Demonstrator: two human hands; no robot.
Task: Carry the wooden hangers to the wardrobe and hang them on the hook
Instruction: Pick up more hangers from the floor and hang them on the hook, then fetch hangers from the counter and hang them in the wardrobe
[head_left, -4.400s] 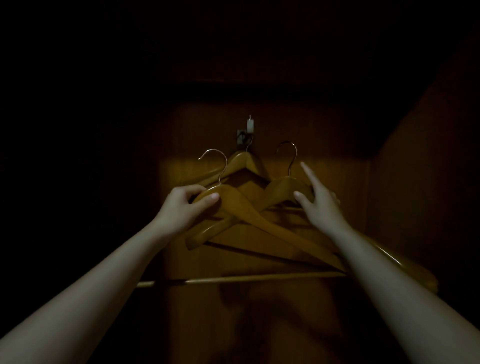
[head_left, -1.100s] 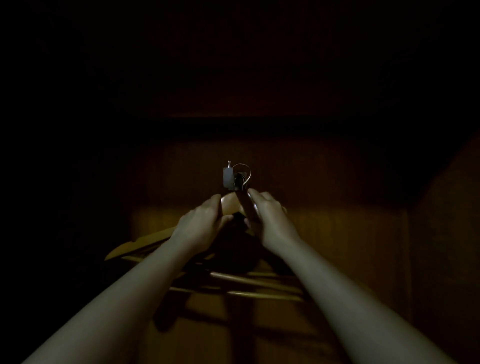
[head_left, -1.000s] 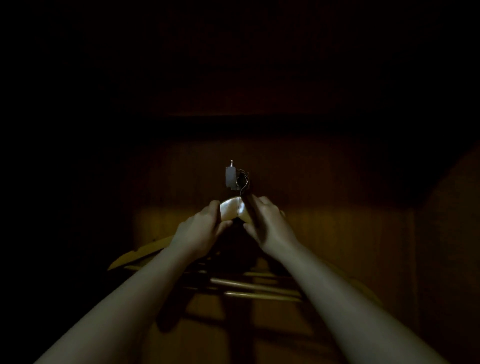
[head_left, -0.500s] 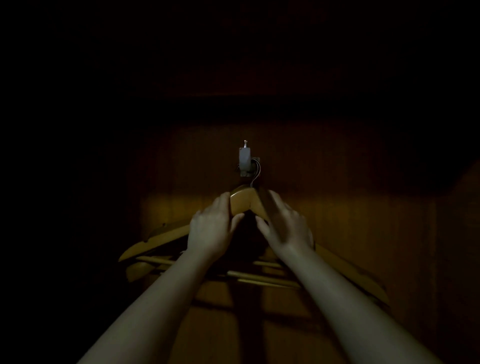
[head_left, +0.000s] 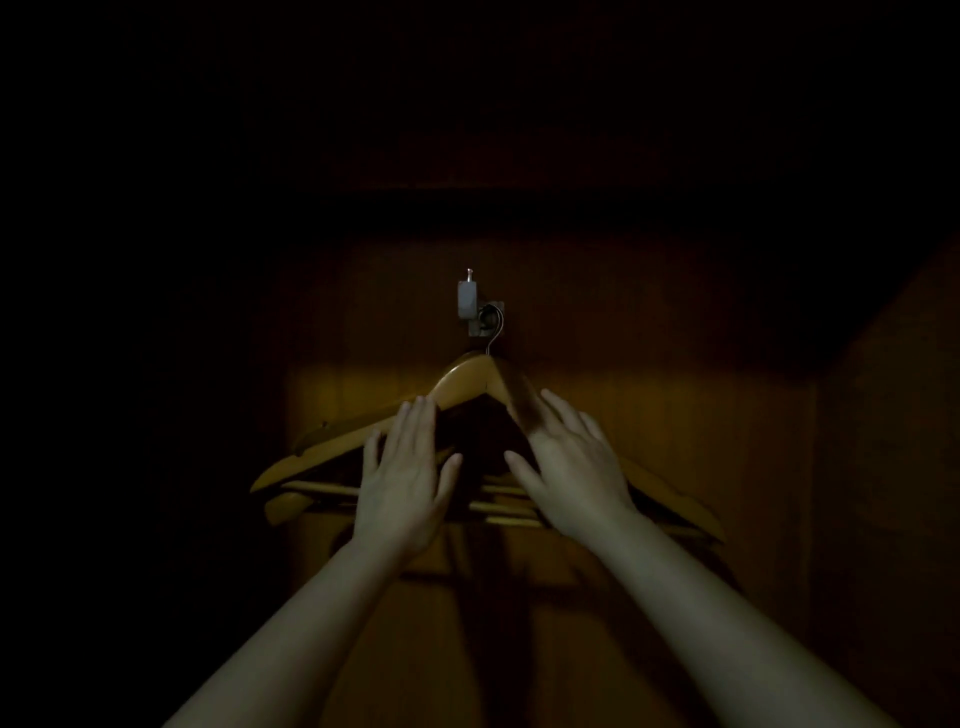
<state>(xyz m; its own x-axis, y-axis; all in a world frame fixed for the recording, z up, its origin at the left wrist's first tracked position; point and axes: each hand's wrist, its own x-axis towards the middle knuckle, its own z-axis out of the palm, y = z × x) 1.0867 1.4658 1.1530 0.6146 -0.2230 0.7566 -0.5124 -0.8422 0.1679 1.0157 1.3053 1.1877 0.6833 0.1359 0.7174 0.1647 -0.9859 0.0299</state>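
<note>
- the wardrobe (head_left: 649, 415) fills our view. its wooden back panel glows amber in a patch at the middle, while everything above and to the left is lost in darkness.
- a side wall (head_left: 893, 441) of the same wood closes the space on the right, dim and reddish.
- two bare forearms (head_left: 301, 639) reach up from the bottom edge toward the middle of the panel.
- the wooden hangers (head_left: 467, 376) hang against the back panel, stacked one behind another. we see the front one plainly, and more arm tips show at the lower left. we cannot tell the exact count in this light.
- their trouser bars (head_left: 498, 506) run across low down, showing between the two hands.
- the left hand (head_left: 405, 483) is flat and wide, with its fingers straight and close together and the thumb out to the side. its fingertips lie at the front hanger's left arm, and it grips nothing.
- the right hand (head_left: 571, 467) is also flat, with its fingers straight and slightly spread. it lies over the hanger's right arm and grips nothing. we cannot tell whether it presses on the wood or only hovers in front of it.
- the wall hook (head_left: 470, 301), a small pale metal piece on a square plate, sits on the back panel just above the hangers' peak.
- a thin wire hook (head_left: 496, 327) rises from the top of the front hanger and curls over the wall hook.
</note>
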